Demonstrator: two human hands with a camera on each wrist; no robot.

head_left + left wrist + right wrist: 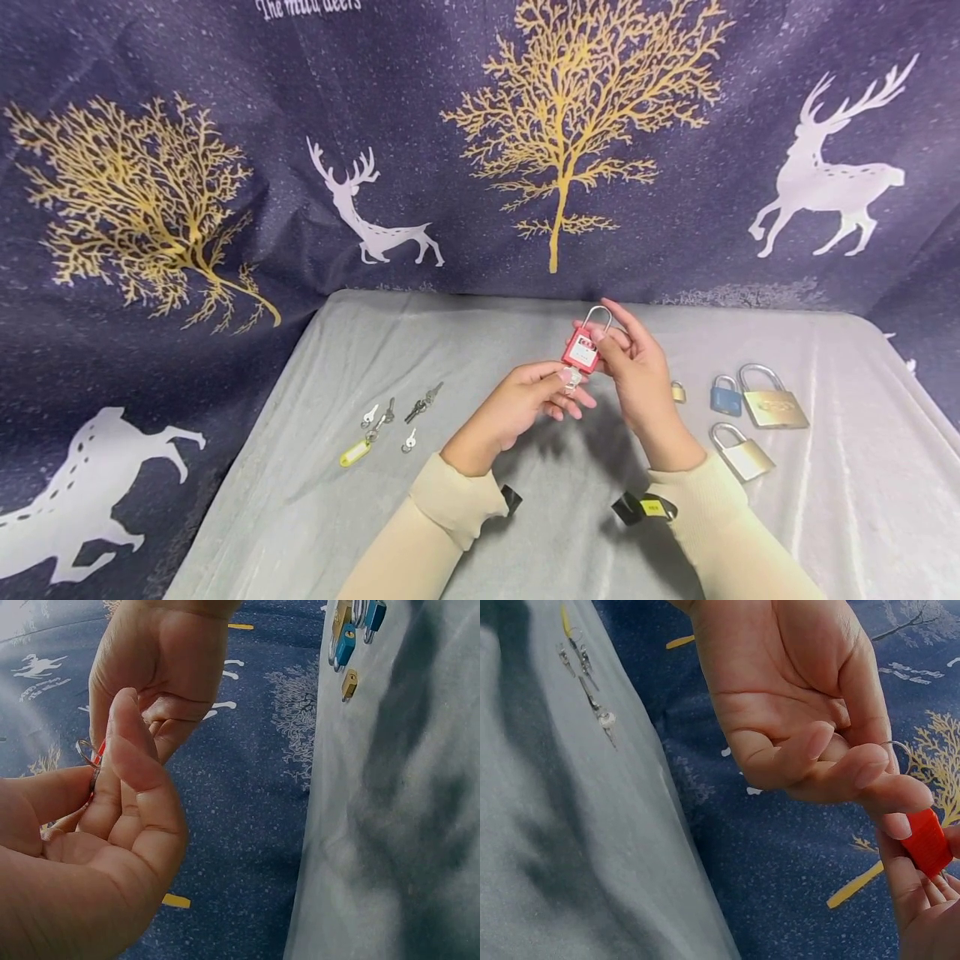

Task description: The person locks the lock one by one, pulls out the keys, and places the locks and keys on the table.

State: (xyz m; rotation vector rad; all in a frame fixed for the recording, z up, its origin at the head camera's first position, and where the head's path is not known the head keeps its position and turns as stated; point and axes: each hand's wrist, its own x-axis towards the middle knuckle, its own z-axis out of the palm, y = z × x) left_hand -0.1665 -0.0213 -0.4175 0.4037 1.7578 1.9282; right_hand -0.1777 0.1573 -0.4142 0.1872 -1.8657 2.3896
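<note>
A red padlock [582, 354] with a white label and a tall silver shackle is held up over the table, its shackle pointing upward. My right hand [642, 379] grips the body from the right, thumb on the front. At the lock's lower end, my left hand [521, 404] pinches a silver key [573, 377] between thumb and finger. The key meets the bottom of the lock; how deep it sits is hidden. A thin key ring [87, 753] shows beside the left fingertips in the left wrist view. In the right wrist view the red body [930, 844] shows between both hands.
On the grey cloth-covered table [300, 517], several loose keys [390, 412] and a yellow key tag [356, 453] lie to the left. On the right lie a blue padlock [725, 398], a small brass one [678, 392] and two larger brass padlocks [776, 408]. A deer-print curtain [480, 208] hangs behind.
</note>
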